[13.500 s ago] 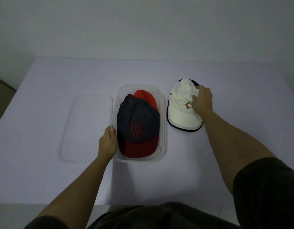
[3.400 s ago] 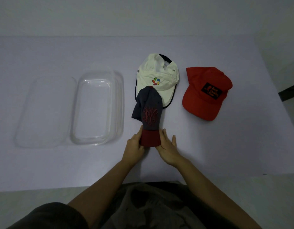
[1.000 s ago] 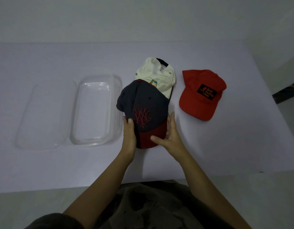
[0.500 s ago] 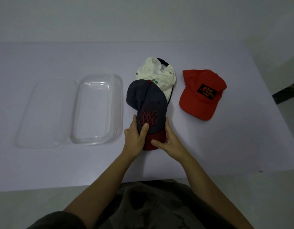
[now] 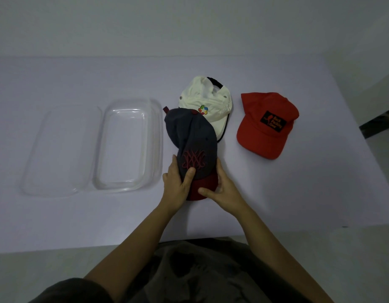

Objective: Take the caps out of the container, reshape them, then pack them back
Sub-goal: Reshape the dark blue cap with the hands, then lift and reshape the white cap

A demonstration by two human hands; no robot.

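Note:
A dark navy cap (image 5: 192, 136) with a red embroidered logo and a dark red brim sits in front of me, squeezed narrow from both sides. My left hand (image 5: 177, 183) grips its left side with the thumb over the logo. My right hand (image 5: 222, 189) clasps the right side and the brim. Its crown overlaps the brim of a cream cap (image 5: 207, 100) lying behind it. A red cap (image 5: 265, 125) with a black patch rests flat to the right. The clear plastic container (image 5: 129, 145) stands empty to the left of the navy cap.
The container's clear lid (image 5: 57, 149) lies flat to the left of the container. Everything rests on a pale tabletop (image 5: 298, 193) whose front edge runs close to my body. A wall rises behind the table's far edge.
Over the last second both hands pressed the navy cap's sides inward, so its wide crown has narrowed. The cap has shifted slightly right, away from the container.

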